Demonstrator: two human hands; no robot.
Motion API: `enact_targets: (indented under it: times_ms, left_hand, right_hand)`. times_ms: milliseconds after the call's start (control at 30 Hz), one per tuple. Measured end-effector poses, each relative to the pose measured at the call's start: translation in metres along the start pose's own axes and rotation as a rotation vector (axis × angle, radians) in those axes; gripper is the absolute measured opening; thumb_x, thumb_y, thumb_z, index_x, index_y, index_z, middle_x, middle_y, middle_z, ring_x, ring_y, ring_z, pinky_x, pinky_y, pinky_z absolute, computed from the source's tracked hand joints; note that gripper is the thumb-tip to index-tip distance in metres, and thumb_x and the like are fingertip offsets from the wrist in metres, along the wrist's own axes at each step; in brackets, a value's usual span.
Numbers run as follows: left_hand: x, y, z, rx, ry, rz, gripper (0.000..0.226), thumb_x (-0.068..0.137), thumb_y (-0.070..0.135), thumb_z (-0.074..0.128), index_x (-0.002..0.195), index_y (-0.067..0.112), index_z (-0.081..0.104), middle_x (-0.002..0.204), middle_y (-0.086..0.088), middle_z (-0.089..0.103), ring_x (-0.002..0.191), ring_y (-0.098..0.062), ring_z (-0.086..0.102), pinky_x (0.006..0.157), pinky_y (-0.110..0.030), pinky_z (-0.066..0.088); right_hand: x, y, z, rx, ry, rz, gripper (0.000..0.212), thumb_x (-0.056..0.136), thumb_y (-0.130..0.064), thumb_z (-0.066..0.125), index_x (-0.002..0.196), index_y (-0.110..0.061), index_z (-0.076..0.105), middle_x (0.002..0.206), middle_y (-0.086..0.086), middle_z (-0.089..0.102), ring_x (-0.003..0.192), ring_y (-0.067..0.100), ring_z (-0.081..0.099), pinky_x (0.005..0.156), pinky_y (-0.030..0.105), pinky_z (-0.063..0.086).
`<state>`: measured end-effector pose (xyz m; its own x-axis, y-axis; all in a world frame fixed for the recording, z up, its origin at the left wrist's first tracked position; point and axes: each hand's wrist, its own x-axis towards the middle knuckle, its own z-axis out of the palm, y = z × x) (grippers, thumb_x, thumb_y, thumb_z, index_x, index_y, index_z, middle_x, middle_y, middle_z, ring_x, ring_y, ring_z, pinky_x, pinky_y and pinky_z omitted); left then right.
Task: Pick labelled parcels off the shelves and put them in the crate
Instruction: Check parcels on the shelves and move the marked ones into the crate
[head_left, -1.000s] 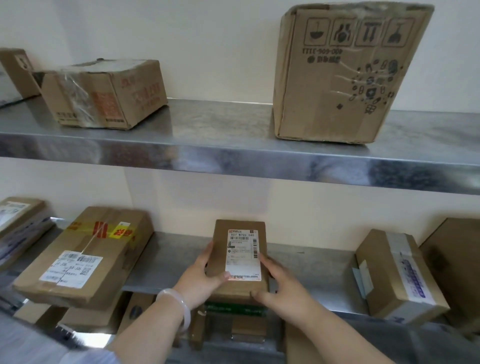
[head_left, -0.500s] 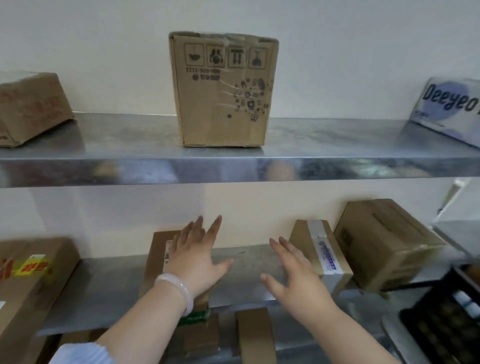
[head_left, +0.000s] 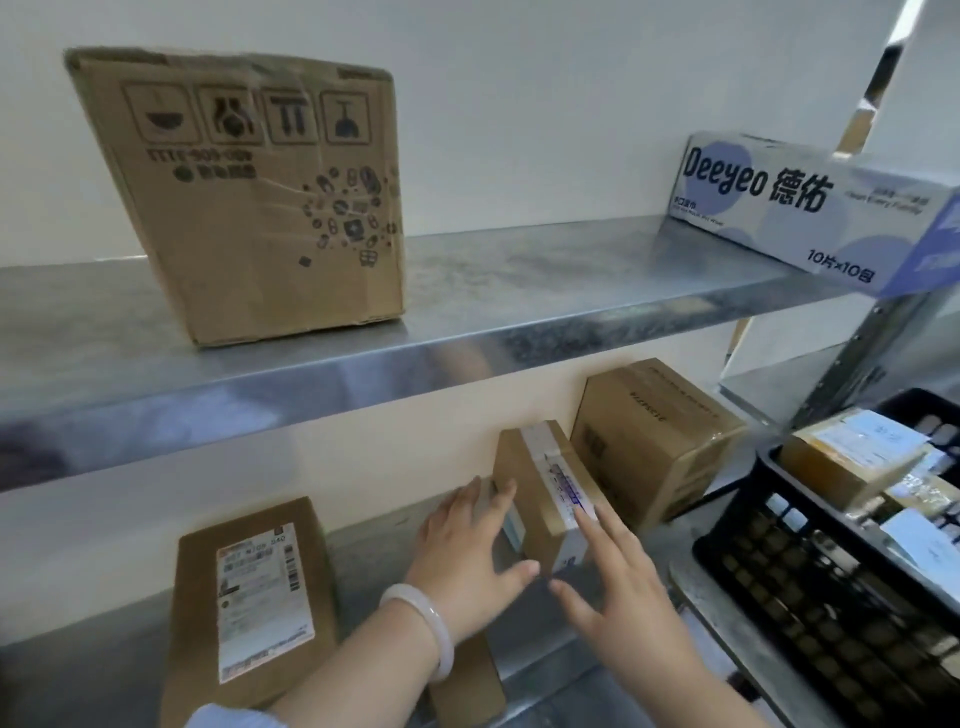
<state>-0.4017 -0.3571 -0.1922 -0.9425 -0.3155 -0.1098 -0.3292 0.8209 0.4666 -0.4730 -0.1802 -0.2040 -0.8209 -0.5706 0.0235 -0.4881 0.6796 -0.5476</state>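
A small brown parcel (head_left: 540, 483) with a white taped strip and blue print stands on the lower metal shelf (head_left: 374, 556). My left hand (head_left: 467, 551) lies flat against its left side, fingers straight. My right hand (head_left: 618, 582) touches its right front edge with straight fingers. A flat brown parcel (head_left: 249, 597) with a white shipping label lies on the same shelf to the left, free of both hands. The black plastic crate (head_left: 810, 587) at the right holds several labelled parcels.
A brown box (head_left: 654, 441) stands right behind the small parcel. On the upper shelf (head_left: 467, 322) are a tall printed carton (head_left: 249, 197) and a white-blue Deeyeo box (head_left: 810, 208). More brown boxes show below the lower shelf.
My hands let go of the flat labelled parcel and moved right to the small taped parcel. The view swung right, bringing the crate into sight.
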Motion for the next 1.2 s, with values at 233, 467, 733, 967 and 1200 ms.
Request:
enact_targets:
  times_ms: [233, 467, 733, 967, 1200]
  left_hand:
    - [0.010, -0.001, 0.023, -0.042, -0.057, 0.018, 0.084, 0.089, 0.066, 0.048, 0.151, 0.048, -0.006, 0.164, 0.005, 0.002, 0.151, -0.023, 0.000, 0.123, -0.046, 0.010]
    - [0.026, 0.018, 0.025, -0.046, -0.045, -0.013, 0.081, 0.091, 0.062, 0.048, 0.154, 0.043, -0.001, 0.165, 0.006, 0.002, 0.151, -0.021, 0.002, 0.122, -0.041, 0.011]
    - [0.066, 0.051, 0.044, -0.216, 0.033, -0.173, 0.076, 0.092, 0.059, 0.050, 0.155, 0.037, 0.013, 0.162, 0.007, 0.014, 0.148, -0.020, 0.015, 0.118, -0.038, 0.023]
    - [0.089, 0.073, 0.066, -0.364, 0.167, -0.360, 0.055, 0.094, 0.045, 0.056, 0.144, 0.030, 0.039, 0.147, 0.005, 0.036, 0.128, -0.016, 0.049, 0.103, -0.023, 0.041]
    - [0.082, 0.071, 0.061, -0.586, 0.249, -0.532, 0.082, 0.071, 0.077, 0.061, 0.141, 0.039, 0.039, 0.136, 0.006, 0.052, 0.119, -0.015, 0.055, 0.094, -0.025, 0.047]
  right_hand:
    - [-0.003, 0.005, 0.000, -0.031, 0.010, 0.062, 0.080, 0.091, -0.052, 0.055, 0.153, -0.040, 0.005, 0.160, -0.017, 0.002, 0.147, 0.005, 0.002, 0.117, 0.029, 0.016]
    - [0.026, 0.024, -0.010, 0.132, 0.013, 0.106, 0.072, 0.093, -0.048, 0.055, 0.152, -0.040, 0.015, 0.160, -0.017, 0.010, 0.147, 0.005, 0.010, 0.117, 0.030, 0.015]
    - [0.083, 0.058, -0.034, 0.253, -0.179, 0.135, 0.062, 0.097, -0.046, 0.049, 0.152, -0.027, 0.027, 0.155, -0.006, 0.030, 0.142, 0.011, 0.028, 0.116, 0.030, 0.021]
    - [0.109, 0.087, -0.038, 0.482, -0.460, 0.149, 0.046, 0.100, -0.048, 0.040, 0.143, -0.032, 0.044, 0.142, -0.014, 0.046, 0.129, 0.005, 0.040, 0.108, 0.024, 0.026]
    - [0.111, 0.085, -0.033, 0.522, -0.567, -0.065, 0.072, 0.080, -0.080, 0.035, 0.141, -0.043, 0.042, 0.145, -0.025, 0.036, 0.136, -0.003, 0.029, 0.118, 0.028, 0.016]
